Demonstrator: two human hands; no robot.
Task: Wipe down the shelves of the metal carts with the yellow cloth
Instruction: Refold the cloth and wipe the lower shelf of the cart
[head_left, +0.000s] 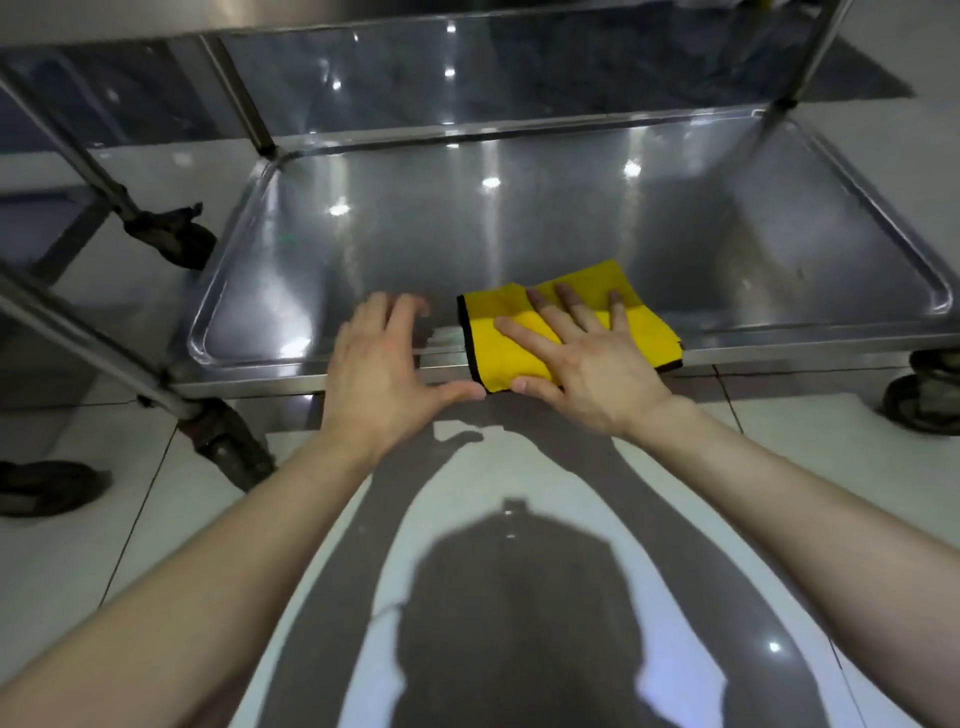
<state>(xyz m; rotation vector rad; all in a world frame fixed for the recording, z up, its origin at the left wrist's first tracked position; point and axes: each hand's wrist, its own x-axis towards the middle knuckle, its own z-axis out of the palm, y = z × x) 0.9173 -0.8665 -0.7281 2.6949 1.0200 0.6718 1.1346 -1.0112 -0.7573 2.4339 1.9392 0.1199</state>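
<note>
While right hand (587, 353) flattens, yellow cloth (524, 348) lies crosswise.

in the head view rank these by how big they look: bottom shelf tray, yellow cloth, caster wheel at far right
1. bottom shelf tray, by far the largest
2. yellow cloth, partly covered by the right hand
3. caster wheel, cut off by the frame edge, so its full size is unsure

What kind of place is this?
Probably a commercial kitchen or a similar service area: a steel cart on casters, a glossy tiled floor, and a yellow cloth under the right hand.
</note>
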